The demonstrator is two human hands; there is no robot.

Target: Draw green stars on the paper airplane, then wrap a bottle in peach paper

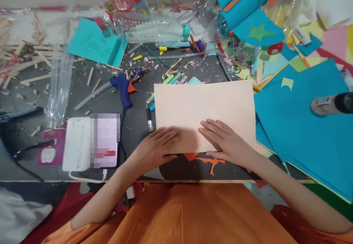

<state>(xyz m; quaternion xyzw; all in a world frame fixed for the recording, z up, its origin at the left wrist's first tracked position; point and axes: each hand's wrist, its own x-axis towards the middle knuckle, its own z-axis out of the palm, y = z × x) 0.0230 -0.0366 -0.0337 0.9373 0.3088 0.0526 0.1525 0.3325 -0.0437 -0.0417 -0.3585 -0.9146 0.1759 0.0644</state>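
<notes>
Lying nearest on the dark worktop (137, 124) were orange paper scraps (213, 162). Next came one pale peach sheet (204, 106), its near part under the left hand (158, 146) and right hand (230, 142), fingers of both open and outstretched. One black pen (149, 119) lay just beside its left edge; farther off, one blue glue gun (124, 85); beyond, one green-capped clear bottle (154, 29).

The person wears an orange short-sleeved top — faint, lighter lettering and a thin outline printed on its front — with bare forearms.
</notes>
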